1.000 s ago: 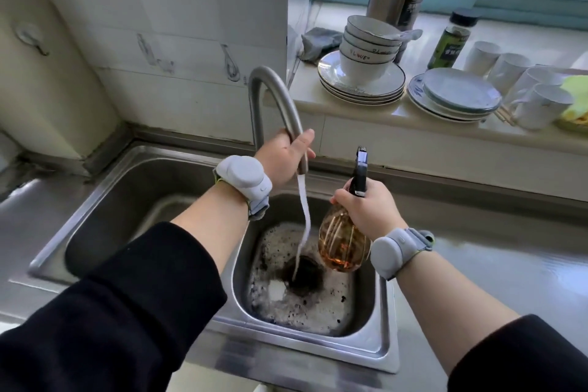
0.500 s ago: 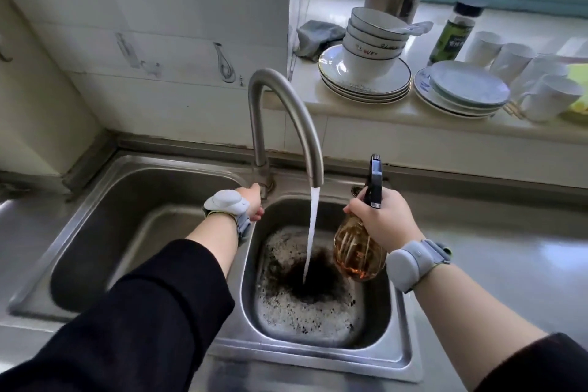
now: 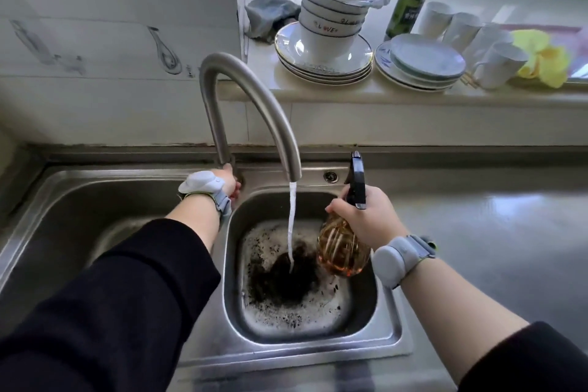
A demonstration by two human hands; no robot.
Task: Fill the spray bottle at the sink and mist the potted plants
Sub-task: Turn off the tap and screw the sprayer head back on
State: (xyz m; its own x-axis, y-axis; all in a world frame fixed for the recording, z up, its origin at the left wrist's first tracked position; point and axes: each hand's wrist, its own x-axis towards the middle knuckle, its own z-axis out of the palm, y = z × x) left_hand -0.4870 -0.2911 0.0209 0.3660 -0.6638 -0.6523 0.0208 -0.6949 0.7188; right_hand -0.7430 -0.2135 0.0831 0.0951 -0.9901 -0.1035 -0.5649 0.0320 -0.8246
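My right hand [image 3: 369, 216] grips the neck of an amber ribbed spray bottle [image 3: 342, 253] with its black spray head [image 3: 357, 178] still on top. I hold it over the small right basin of the steel sink [image 3: 389, 328], just right of the water stream [image 3: 291, 223]. The stream falls from the curved steel faucet [image 3: 254, 105] into the dark, speckled basin floor and does not touch the bottle. At the faucet's base my left hand [image 3: 230, 186] is closed around the fitting; its fingers are mostly hidden behind the wrist.
A larger left basin [image 3: 95, 200] adjoins the small one. On the ledge behind stand stacked bowls on plates [image 3: 324, 41], more plates [image 3: 423, 62], white mugs [image 3: 496, 64], a green-labelled jar [image 3: 405, 9], a grey rag [image 3: 267, 16] and a yellow cloth [image 3: 547, 60]. Steel counter [image 3: 493, 232] stretches right.
My left hand dropped from the faucet spout to its base. The stream grew fuller and straighter. The bottle stays beside the water in my right hand.
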